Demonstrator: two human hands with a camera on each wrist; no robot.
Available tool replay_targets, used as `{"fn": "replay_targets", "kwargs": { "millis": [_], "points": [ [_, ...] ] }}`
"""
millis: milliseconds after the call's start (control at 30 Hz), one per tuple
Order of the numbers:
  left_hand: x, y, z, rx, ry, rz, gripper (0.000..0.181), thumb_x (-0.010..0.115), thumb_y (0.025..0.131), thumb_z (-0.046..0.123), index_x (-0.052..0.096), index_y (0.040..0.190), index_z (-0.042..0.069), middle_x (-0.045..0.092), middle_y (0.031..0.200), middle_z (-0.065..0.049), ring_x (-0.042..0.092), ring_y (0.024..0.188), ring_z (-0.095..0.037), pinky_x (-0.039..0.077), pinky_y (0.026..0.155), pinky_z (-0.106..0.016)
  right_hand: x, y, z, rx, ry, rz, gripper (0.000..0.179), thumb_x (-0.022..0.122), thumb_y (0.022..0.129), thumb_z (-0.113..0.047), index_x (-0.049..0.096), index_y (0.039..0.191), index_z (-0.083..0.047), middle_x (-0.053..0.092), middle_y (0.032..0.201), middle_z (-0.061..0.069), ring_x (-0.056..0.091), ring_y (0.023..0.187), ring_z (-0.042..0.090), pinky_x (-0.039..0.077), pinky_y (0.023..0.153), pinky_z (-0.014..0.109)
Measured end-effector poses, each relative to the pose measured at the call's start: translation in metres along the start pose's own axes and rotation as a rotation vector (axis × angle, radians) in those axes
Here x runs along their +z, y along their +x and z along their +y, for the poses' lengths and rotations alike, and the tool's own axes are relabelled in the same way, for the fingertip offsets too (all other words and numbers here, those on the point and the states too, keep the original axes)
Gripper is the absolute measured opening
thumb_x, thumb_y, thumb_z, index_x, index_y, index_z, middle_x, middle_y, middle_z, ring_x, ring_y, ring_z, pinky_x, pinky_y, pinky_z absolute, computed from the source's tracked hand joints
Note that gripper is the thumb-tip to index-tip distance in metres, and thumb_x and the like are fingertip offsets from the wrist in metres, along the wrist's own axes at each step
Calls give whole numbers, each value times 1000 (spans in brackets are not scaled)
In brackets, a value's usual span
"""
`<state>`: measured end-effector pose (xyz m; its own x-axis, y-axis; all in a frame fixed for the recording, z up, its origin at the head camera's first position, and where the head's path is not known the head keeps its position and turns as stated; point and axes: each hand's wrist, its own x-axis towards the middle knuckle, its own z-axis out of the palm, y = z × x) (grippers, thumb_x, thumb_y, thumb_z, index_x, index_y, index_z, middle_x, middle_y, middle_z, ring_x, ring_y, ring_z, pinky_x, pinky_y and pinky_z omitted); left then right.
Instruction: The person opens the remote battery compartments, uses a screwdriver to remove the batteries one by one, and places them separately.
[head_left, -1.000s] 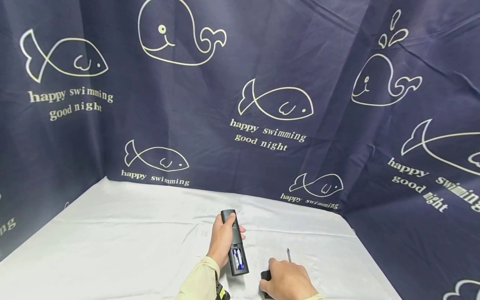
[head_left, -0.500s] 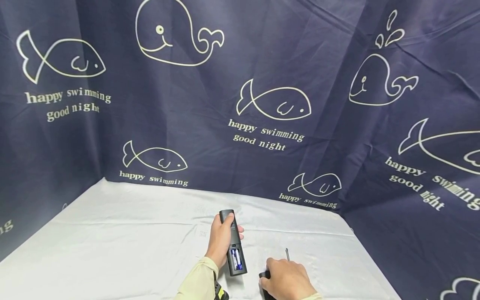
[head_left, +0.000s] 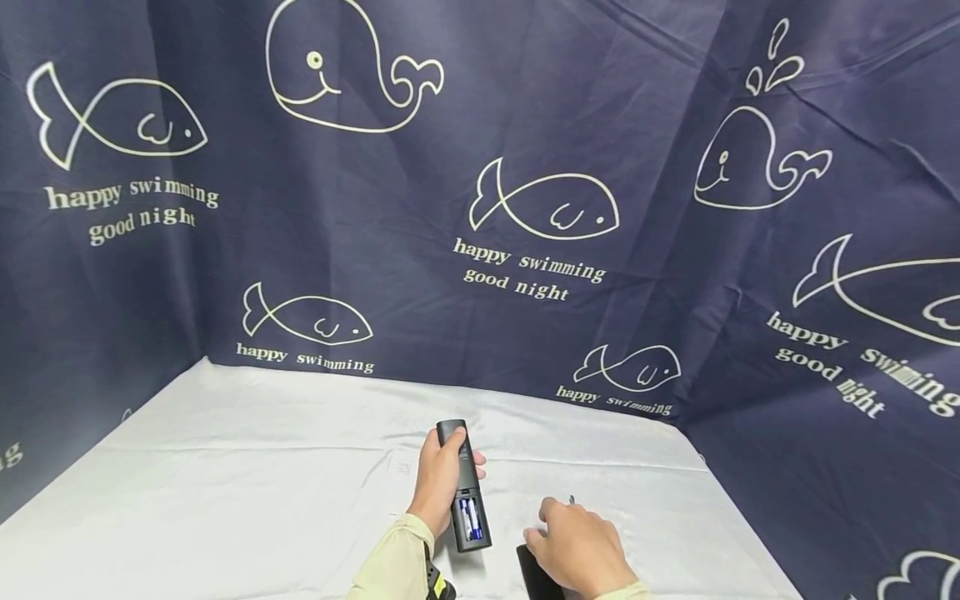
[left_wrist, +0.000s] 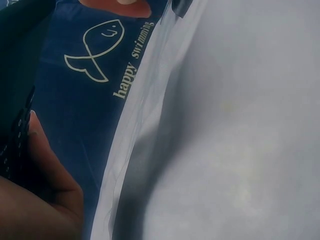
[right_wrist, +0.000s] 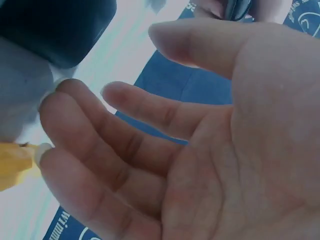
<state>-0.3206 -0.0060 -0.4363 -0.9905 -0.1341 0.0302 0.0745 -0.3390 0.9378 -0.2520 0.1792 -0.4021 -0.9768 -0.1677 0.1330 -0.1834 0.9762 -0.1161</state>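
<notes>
My left hand [head_left: 437, 475] grips a black remote control [head_left: 467, 479], thumb on its back. The lower end faces me with its battery bay uncovered; blue-and-white batteries [head_left: 471, 518] lie inside. In the left wrist view the remote is a dark shape [left_wrist: 22, 60] at the left edge. My right hand [head_left: 581, 542] is over the cloth beside a flat black piece [head_left: 536, 575], which it partly hides. In the right wrist view that hand's palm [right_wrist: 200, 145] shows bare, with loosely bent fingers and nothing in them; a dark rounded corner [right_wrist: 65, 30] stands past the fingertips.
The tip of a thin metal rod [head_left: 572, 500] shows just behind my right hand. Something yellow [right_wrist: 17, 162] lies at the left in the right wrist view. White cloth [head_left: 262, 483] covers the table, and a navy printed curtain [head_left: 420, 275] encloses it.
My right hand has come off the black piece, shifting up and right, so more of the piece shows and less of the metal rod. The left hand keeps its grip on the remote.
</notes>
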Motion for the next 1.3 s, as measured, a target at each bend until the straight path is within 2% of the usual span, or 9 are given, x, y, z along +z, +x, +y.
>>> {"fn": "replay_targets", "kwargs": {
  "millis": [100,200,333,600,967,1167,1300],
  "points": [
    [-1,-1,1,-9,-7,-5,35,47,104,29,44,122,-1,69,80,-14,68,63,-20,56,59,-34,-2,1,2,12,-2,36,23,74,82,-35,64,85,-15,66,76,6,64,69,33,48,61,52],
    [-1,-1,2,-18,-24,-5,33,45,103,26,43,122,-1,69,81,-15,68,63,-21,56,57,-34,-4,3,6,44,-5,38,24,72,84,-35,67,89,-13,68,79,8,65,72,33,49,63,52],
    [-1,-1,2,-25,-45,-6,32,44,101,23,43,122,-1,69,81,-15,67,63,-21,55,56,-33,-7,6,12,93,-1,21,27,72,86,-35,69,94,-10,69,82,8,66,75,32,50,65,53],
    [-1,-1,1,-23,-32,-11,32,45,97,19,43,121,-1,69,82,-15,67,64,-22,55,58,-34,-10,7,22,105,2,-4,30,73,84,-36,69,96,-9,69,87,10,65,77,32,50,67,53],
    [-1,-1,2,-15,5,-13,31,44,92,13,44,119,-2,69,84,-15,68,66,-23,55,59,-33,-5,9,33,107,10,8,22,75,79,-30,63,83,-12,63,75,5,58,66,25,48,60,49],
    [0,-2,2,-13,-22,-35,33,47,92,12,46,121,-3,72,85,-15,69,65,-24,55,58,-33,-2,8,42,129,10,-6,25,77,78,-28,56,73,-15,53,65,1,51,61,22,45,57,46],
    [1,-4,2,-5,-37,-57,37,51,93,14,48,125,-4,74,88,-17,70,65,-24,54,54,-33,1,9,43,150,-12,-34,27,77,77,-27,55,71,-13,52,63,1,52,61,22,47,57,46]
  ]
}}
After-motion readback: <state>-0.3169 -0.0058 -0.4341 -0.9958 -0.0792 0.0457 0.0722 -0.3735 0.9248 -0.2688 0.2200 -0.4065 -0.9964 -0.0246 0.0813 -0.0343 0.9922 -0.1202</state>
